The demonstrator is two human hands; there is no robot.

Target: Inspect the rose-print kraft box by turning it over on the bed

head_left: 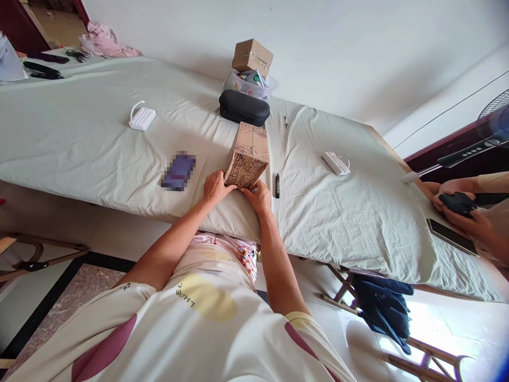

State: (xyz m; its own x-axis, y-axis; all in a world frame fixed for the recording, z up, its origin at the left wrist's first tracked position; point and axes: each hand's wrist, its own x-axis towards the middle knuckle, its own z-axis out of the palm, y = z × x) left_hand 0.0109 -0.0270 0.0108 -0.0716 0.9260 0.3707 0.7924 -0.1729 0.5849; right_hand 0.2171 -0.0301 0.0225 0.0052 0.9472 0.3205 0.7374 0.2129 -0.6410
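A brown cardboard box (247, 154) covered in black scribbles stands on the pale sheet over the table (79, 143). My left hand (216, 187) grips the box's near left corner, fingers curled against it. My right hand (259, 195) presses on its near right bottom edge, fingers bent. A black marker (277, 185) lies just right of my right hand.
A black case (244, 107), a clear tub with a small box on top (252, 56) and two white devices (142, 117) (336, 162) lie farther back. A blurred purple item (178, 171) sits left. Another person's hands (457, 204) hold a dark object at right, near a phone (451, 236).
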